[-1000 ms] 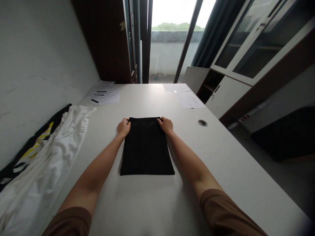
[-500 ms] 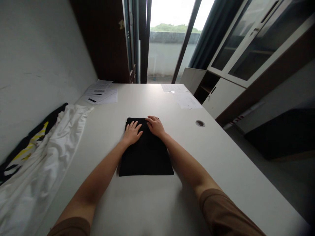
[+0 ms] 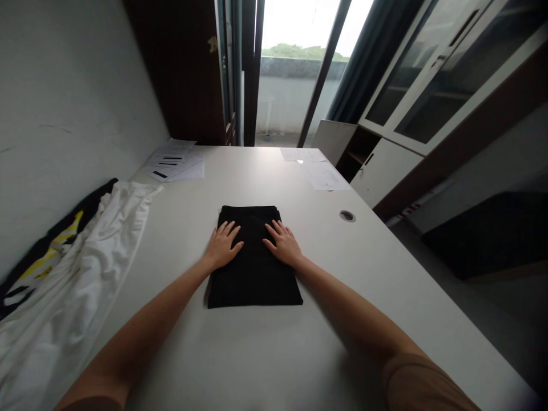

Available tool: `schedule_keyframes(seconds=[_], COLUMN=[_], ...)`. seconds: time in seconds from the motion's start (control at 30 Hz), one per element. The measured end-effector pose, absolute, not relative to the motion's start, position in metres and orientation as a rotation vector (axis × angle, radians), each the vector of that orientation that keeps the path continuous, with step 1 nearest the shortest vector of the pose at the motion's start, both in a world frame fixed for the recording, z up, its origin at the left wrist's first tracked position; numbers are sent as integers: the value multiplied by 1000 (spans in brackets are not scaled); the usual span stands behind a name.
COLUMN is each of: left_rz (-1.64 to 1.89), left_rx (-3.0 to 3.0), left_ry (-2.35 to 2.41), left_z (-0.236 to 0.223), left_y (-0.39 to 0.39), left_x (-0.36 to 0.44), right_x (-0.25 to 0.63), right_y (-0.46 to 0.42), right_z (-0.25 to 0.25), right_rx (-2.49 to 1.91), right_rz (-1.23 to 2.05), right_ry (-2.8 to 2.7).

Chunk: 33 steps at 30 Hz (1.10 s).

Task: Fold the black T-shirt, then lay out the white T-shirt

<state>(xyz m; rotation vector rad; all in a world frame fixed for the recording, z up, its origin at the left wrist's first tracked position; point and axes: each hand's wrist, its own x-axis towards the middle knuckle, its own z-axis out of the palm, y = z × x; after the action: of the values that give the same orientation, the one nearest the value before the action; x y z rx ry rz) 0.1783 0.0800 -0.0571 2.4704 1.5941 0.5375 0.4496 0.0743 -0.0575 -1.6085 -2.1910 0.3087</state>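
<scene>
Head view shows our left hand [image 3: 221, 246] and right hand [image 3: 283, 244] lying palm down with fingers spread, on opposite side parts of a folded black cloth [image 3: 256, 282]. We see this cloth flat on the white desk [image 3: 257, 354], between our forearms. White fabric [image 3: 103, 245] lies along the wall [image 3: 85, 97] on our left, well apart from it.

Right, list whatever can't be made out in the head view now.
All in the head view:
Black cloth: parts covered by the left hand and right hand.
White cloth: cut off by the left edge.
Left papers: print too small.
Left sleeve: cut off by the bottom edge.
</scene>
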Motion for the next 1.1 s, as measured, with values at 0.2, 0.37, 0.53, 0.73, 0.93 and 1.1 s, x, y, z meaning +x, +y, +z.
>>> schedule_keyframes(seconds=[0.2, 0.37, 0.53, 0.73, 0.93, 1.1], left_rz=[900, 1032, 1056, 1047, 1028, 1022], left_rx=[2353, 2170, 2128, 2138, 2128, 2156], left_ry=[1368, 1244, 1190, 1280, 1425, 1443], left_z=[-49, -41, -39, -47, -54, -48], left_y=[75, 71, 66, 74, 103, 131], left_x=[163, 157, 157, 156, 139, 129], right_x=[451, 461, 472, 464, 453, 449], right_y=[70, 82, 81, 89, 109, 146], right_z=[-53, -36, -28, -46, -52, -51], right_rx=[-1499, -1266, -1048, -972, -953, -1043], right_rz=[430, 692, 708, 723, 646, 603], right_ry=[-1778, -1712, -1908, -2069, -2141, -2057])
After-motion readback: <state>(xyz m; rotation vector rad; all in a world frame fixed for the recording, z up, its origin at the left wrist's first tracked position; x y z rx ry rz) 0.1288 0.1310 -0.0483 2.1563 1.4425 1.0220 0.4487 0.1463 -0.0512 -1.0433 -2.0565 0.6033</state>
